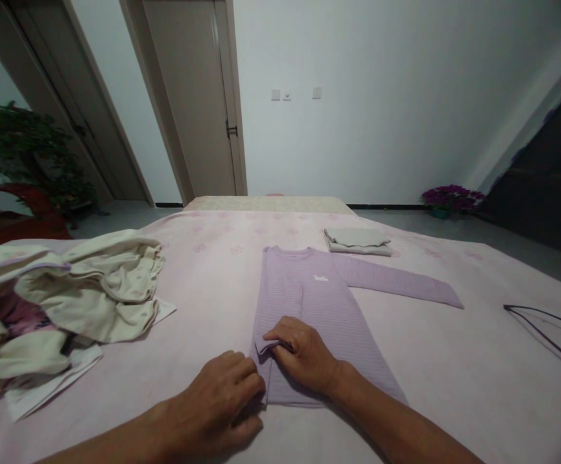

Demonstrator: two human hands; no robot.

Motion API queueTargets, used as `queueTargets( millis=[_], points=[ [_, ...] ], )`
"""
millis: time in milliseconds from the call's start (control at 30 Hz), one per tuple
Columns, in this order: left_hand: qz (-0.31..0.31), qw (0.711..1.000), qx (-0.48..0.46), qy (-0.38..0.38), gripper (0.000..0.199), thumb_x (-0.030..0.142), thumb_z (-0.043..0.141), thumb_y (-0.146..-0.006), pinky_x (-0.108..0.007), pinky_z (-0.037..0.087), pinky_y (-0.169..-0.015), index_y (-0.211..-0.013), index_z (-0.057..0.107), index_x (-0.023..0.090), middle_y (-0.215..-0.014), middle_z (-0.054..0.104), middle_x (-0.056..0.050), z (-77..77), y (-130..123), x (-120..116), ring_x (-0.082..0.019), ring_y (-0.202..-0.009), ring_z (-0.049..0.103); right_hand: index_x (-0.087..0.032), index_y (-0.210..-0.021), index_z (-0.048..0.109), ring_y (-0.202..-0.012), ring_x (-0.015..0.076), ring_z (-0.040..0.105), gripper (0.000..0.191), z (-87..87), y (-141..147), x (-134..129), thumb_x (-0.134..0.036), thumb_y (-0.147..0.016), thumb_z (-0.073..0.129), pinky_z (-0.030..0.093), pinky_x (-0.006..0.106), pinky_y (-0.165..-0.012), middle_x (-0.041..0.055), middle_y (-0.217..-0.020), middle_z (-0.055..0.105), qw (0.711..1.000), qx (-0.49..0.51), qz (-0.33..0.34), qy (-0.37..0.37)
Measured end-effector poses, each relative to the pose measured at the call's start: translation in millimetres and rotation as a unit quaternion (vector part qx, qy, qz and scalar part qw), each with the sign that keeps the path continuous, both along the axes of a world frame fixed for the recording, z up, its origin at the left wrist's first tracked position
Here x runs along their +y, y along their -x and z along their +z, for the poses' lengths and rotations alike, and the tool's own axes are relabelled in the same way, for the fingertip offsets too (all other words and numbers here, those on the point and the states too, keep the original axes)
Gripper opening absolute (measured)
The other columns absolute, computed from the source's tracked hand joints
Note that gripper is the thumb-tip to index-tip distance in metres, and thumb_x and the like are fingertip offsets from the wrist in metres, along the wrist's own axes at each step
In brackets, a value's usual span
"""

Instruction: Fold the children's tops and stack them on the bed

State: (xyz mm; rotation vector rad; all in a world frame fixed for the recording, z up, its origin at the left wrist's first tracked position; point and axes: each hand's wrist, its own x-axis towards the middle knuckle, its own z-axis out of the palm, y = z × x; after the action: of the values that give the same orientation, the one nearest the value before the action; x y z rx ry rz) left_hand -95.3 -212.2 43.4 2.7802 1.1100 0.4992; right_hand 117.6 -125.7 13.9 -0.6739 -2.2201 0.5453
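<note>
A lilac long-sleeved shirt (329, 322) lies flat with its neck away from me and a small white mark on the chest. One sleeve stretches out to the right; the left side is folded inward, its sleeve lying down over the body. My right hand (304, 354) pinches the end of that folded sleeve, thumb and fingers closed on the cloth. At the lower left corner of the shirt, my left hand (227, 399) is closed with curled fingers on the edge near the hem. Its fingertips are partly hidden.
A rumpled heap of cream clothes (101, 283) lies at left on the pink patterned cloth (207, 277). Behind the shirt's right sleeve sits a folded pale garment (358, 241). A black wire-like loop (546, 328) lies at right. Beyond are a door (193, 96) and wall.
</note>
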Motion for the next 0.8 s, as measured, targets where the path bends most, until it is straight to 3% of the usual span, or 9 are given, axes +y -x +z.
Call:
queueTargets(
  millis=[100,300,467,600,800],
  points=[
    [0.023,0.999,-0.003,-0.050,0.008,0.014,0.059,-0.085,-0.029,0.041,-0.065,-0.083,0.055,0.021,-0.079,0.063,-0.001,-4.4,-7.8,1.3,-0.017,-0.070,0.055,-0.020,-0.094,0.070,-0.081,0.0177,0.061,0.024,0.6,-0.8,-1.1,-0.006,-0.078,0.058,0.046,0.029,-0.075,0.0035,-0.083,0.067,1.000,0.005,0.001,-0.007],
    [0.021,0.991,-0.080,-0.109,0.006,0.017,0.054,-0.091,-0.031,0.043,-0.064,-0.089,0.058,0.021,-0.077,0.063,-0.002,-1.6,-25.2,10.4,-0.017,-0.070,0.057,-0.020,-0.097,0.071,-0.081,0.0172,0.058,0.030,4.9,-2.4,-2.0,-0.004,-0.077,0.056,0.045,0.028,-0.073,0.0028,-0.081,0.062,1.000,0.008,-0.018,-0.013],
    [0.020,0.991,-0.084,-0.106,0.007,0.015,0.056,-0.090,-0.030,0.044,-0.063,-0.088,0.057,0.021,-0.078,0.065,-0.001,-20.0,-41.7,5.5,-0.017,-0.069,0.058,-0.020,-0.093,0.072,-0.078,0.0180,0.055,0.032,8.0,-3.6,-3.2,-0.004,-0.070,0.056,0.041,0.029,-0.070,0.0031,-0.080,0.060,0.997,-0.058,-0.001,-0.053],
    [0.015,0.991,-0.064,-0.117,0.006,0.016,0.058,-0.090,-0.030,0.046,-0.062,-0.091,0.058,0.022,-0.079,0.064,-0.001,-27.4,-39.5,-0.1,-0.017,-0.069,0.059,-0.020,-0.091,0.071,-0.078,0.0191,0.053,0.032,11.0,-5.8,-4.6,-0.006,-0.067,0.055,0.038,0.031,-0.069,0.0037,-0.079,0.058,0.991,-0.102,0.005,-0.083],
    [-0.013,0.991,-0.028,-0.130,0.014,0.020,0.061,-0.087,-0.031,0.049,-0.062,-0.101,0.060,0.022,-0.077,0.066,-0.002,-20.5,-29.0,-7.5,-0.018,-0.068,0.062,-0.020,-0.090,0.069,-0.073,0.0188,0.050,0.027,16.6,-9.3,-5.4,-0.010,-0.070,0.055,0.033,0.031,-0.065,0.0030,-0.076,0.055,0.980,-0.155,0.044,-0.120]
  ],
)
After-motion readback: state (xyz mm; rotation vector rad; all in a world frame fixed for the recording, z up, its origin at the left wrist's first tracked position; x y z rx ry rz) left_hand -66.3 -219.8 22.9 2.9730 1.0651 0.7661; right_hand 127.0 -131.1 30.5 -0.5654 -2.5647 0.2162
